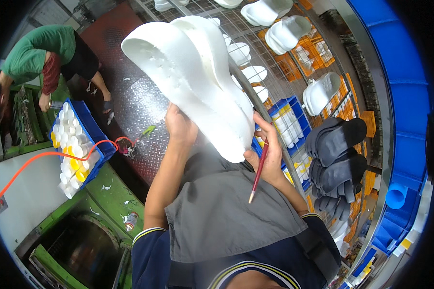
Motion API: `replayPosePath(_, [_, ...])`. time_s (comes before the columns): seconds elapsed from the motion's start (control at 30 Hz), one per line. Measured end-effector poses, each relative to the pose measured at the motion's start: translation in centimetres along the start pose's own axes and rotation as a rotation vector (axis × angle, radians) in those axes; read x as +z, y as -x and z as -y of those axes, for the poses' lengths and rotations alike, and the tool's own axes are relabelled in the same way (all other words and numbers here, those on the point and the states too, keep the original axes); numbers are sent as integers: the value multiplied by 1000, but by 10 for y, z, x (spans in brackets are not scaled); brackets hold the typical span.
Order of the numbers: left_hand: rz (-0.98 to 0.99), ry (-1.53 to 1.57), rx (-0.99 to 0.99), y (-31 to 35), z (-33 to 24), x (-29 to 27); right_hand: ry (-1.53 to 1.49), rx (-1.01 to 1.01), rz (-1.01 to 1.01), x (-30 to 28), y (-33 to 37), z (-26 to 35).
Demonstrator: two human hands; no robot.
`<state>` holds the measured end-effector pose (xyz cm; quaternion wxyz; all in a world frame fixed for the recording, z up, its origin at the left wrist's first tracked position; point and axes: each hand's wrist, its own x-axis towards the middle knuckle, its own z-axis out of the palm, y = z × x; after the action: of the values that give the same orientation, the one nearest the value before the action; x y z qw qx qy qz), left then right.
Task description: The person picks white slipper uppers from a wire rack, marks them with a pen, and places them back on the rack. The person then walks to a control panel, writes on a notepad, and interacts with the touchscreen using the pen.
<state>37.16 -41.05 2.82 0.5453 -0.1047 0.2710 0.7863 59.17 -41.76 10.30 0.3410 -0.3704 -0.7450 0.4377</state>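
A pair of large white foam clogs (193,82) is lifted in front of me, tilted, with the wide ends up and to the left and the narrow end near my apron. My left hand (180,126) is closed on the lower left side of the pair. On the right, my right hand (271,153) grips the lower right side, its thumb near the narrow end. A thin dark red pencil-like stick (261,169) with a pale tip is also held in the right hand, pointing down. The fingertips behind the clogs are hidden.
To the right, a wire rack (255,91) bears white clogs and dark grey slippers (340,166). At left, a blue crate (101,156) holds white and yellow cylinders beside a green machine (113,212); an orange hose (43,154) crosses there. A co-worker in a green shirt (38,53) bends over.
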Motion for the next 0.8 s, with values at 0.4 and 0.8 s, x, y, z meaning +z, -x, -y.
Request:
replayPosePath(0.4, [175, 134, -107, -9, -5, -18, -16, -132, -12, 11, -2, 12])
replayPosePath(0.8, [477, 355, -287, -11, 12, -30, 31, -232, -43, 11, -6, 5])
